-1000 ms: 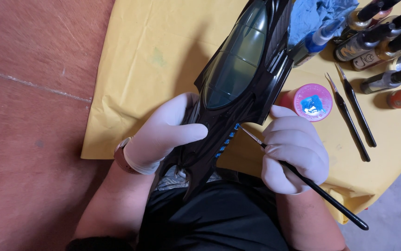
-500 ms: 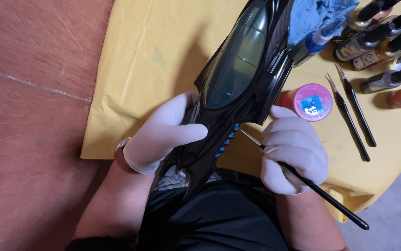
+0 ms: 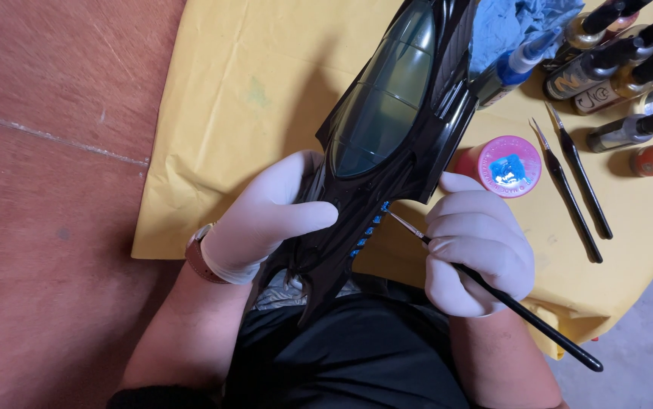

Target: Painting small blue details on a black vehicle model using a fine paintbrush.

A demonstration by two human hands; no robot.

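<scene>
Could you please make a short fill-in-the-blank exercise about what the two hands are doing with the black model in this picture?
1. The right hand holds a thin ____.
2. The left hand steadies the black model vehicle and wears a white ____.
3. The small marks along the model's side are ____ in colour.
4. The two spare brushes lie on ____ paper.

Missing words: paintbrush; glove; blue; yellow

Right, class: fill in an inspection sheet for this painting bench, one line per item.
Surface: yellow paper sheet over a reddish-brown table.
Job's things: black model vehicle with blue dots along its edge; fine paintbrush, tip at the dots.
Clutter: pink paint cap holding blue paint, two spare brushes, paint bottles, blue cloth.
Hands: gloved left hand grips the model; gloved right hand holds the brush.
Cables: nothing seen.
Surroundings: grey floor at the right.
</scene>
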